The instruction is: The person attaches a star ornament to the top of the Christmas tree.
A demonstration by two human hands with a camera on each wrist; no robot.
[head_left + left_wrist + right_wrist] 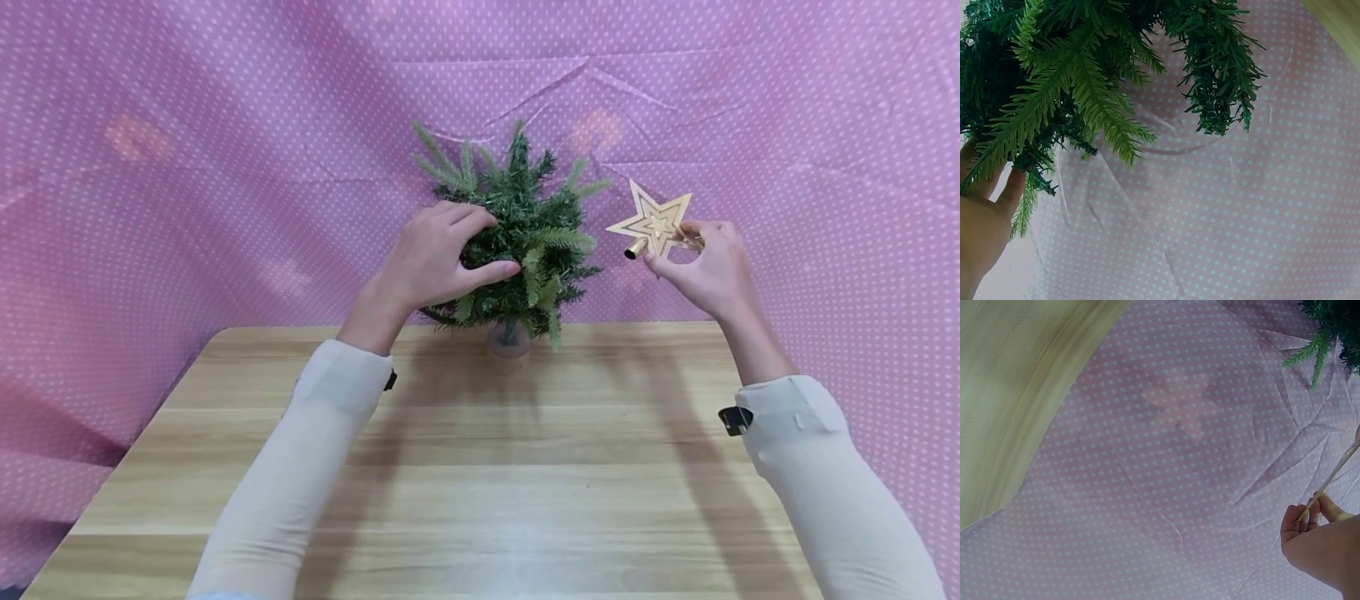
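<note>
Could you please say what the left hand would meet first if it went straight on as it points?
Most likely the green tree: the left hand seems right up against it, though depth is hard to judge.

Left hand (984,234) at green branches (1079,65) — grip unclear

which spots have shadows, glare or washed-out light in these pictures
Head view: long shadows streak the table, with pale glare toward the bottom middle; left wrist view: the area beside the left hand is washed out to near white; right wrist view: the tree shows dark in the top right corner.
</note>
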